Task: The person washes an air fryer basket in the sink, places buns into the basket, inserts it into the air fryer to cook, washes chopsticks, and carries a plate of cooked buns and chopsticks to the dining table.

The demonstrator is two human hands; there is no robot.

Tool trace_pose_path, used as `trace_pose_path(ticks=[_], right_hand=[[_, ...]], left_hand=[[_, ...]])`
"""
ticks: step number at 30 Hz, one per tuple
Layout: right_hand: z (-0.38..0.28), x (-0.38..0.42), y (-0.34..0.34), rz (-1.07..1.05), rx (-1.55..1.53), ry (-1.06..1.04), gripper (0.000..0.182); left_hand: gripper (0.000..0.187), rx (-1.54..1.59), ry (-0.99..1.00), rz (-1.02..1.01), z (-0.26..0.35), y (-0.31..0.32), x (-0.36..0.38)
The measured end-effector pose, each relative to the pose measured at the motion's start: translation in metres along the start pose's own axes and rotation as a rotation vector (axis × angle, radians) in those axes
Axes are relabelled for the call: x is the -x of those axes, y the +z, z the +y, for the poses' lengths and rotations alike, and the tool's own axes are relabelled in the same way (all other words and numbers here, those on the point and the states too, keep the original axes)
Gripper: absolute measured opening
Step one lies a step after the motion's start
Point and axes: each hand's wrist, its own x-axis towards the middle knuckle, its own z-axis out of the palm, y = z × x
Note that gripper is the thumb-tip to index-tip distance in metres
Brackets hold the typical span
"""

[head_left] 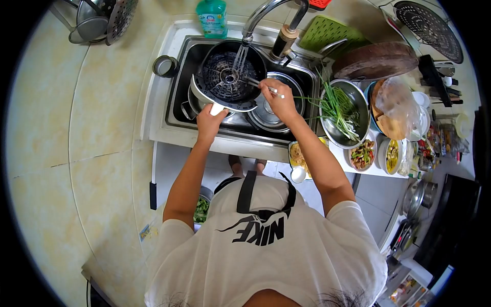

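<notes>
From left to right, seen from above: a small metal cup [165,66] stands on the pale surface [149,105] to the left of a steel sink [176,123]. Next comes the left hand [209,125], its grip closed round the white handle [219,109] of a round black basket [215,56]. The basket is over the left part of the sink, with a ringed, slotted pattern inside; whether that is a loose grate I cannot tell. A green bottle [212,20] stands behind it. Water runs from the curved tap [254,20] into the basket. The right hand [279,100] has a narrow grip pinching thin sticks [252,81], probably chopsticks, their far ends inside the basket. A round steel vessel [276,110] lies in the sink beneath this hand. Further right, spring onions [337,105] rest in a metal bowl [362,100].

The step in hand appears to be rinsing the basket while working inside it with the sticks. The next move seems to call for a firm, level hold on the handle and careful, light control of the sticks
</notes>
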Motion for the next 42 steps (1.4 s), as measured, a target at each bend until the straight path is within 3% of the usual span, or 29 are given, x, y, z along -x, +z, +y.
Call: trace_pose_path(ticks=[4, 8, 11, 14, 18, 21, 27, 30, 34, 42], right_hand=[[0.01, 0.0, 0.003, -0.076, -0.007, 0.023, 0.019], [0.006, 0.003, -0.004, -0.149, 0.037, 0.228, 0.024], [0.007, 0.003, -0.004, -0.121, 0.128, 0.27, 0.022], [0.016, 0.0, 0.01, -0.054, 0.078, 0.135, 0.02], [0.015, -0.01, 0.004, -0.032, 0.104, 0.137, 0.02], [0.035, -0.008, 0.0, -0.009, -0.012, 0.289, 0.021], [0.042, 0.008, -0.005, -0.022, -0.225, 0.28, 0.019], [0.039, 0.012, -0.012, 0.002, -0.23, 0.294, 0.019], [0.042, 0.017, -0.023, 0.025, -0.269, 0.297, 0.019], [0.033, 0.033, -0.025, 0.074, -0.271, 0.31, 0.017]], left_hand=[[0.028, 0.026, 0.032, 0.019, -0.004, 0.001, 0.0], [0.029, 0.082, -0.12, -0.018, 0.004, -0.003, 0.016], [0.025, 0.095, -0.165, -0.014, -0.011, -0.002, 0.021], [0.029, 0.002, -0.122, -0.001, 0.004, 0.01, 0.006], [0.029, -0.054, -0.077, -0.006, 0.013, 0.014, -0.011], [0.031, -0.163, -0.071, 0.011, 0.025, -0.002, 0.0], [0.03, -0.078, -0.213, 0.014, 0.019, -0.007, -0.006], [0.032, -0.072, -0.176, 0.012, 0.02, -0.007, -0.018], [0.039, -0.269, -0.211, -0.048, 0.036, -0.016, -0.034], [0.053, -0.9, 0.137, -0.066, 0.092, -0.01, -0.075]])
